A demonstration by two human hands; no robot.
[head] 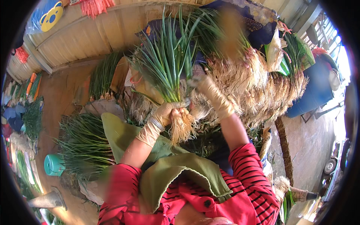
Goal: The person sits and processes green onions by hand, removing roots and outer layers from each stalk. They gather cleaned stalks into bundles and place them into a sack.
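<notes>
In the head view my gloved left hand [166, 112] grips a bunch of green onions [173, 67] just above the roots. Their long green leaves fan upward, and the pale bulbs and stringy tan roots hang below the fist. A metal-banded watch [156, 123] sits over the glove at my left wrist. My gloved right hand [203, 83] is raised to the right of the bunch, blurred, in front of the heaped onion roots. Whether its fingers hold anything cannot be made out. An olive apron [157, 149] covers my lap.
A large heap of rooted onions [239, 70] lies ahead under dark cloth [253, 25]. Trimmed-looking bunches [87, 143] are stacked at left by a turquoise stool [54, 165]. A blue barrel [312, 84] stands right; a traffic cone [46, 199] lies lower left.
</notes>
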